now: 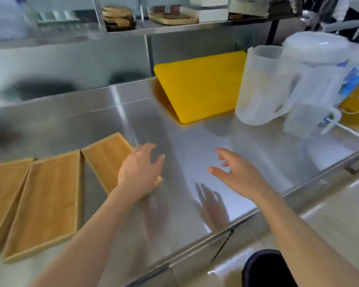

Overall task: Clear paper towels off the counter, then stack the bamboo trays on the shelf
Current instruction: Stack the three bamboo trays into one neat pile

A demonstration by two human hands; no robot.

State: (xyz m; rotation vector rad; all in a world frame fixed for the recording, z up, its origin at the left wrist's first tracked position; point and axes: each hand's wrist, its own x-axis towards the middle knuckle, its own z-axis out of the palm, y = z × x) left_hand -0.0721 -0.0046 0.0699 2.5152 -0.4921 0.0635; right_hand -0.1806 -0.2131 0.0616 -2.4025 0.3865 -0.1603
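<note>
Three flat bamboo trays lie side by side on the steel counter (195, 154): the right tray (106, 158), the middle tray (48, 204) and the left tray (2, 193), which is cut off by the frame edge. My left hand (140, 172) hovers over the near right corner of the right tray, fingers spread and holding nothing. My right hand (234, 172) is open above the bare counter, apart from any tray. The steel shelf (174, 27) runs along the back, above the counter. I see no paper towels on the counter.
A yellow cutting board (201, 83) leans against the back wall. Two clear plastic pitchers (259, 88) (311, 104) and a lidded white container (319, 48) stand at the right. The shelf holds wooden boards (170, 17) and stacked items. A dark bin (265, 268) sits on the floor.
</note>
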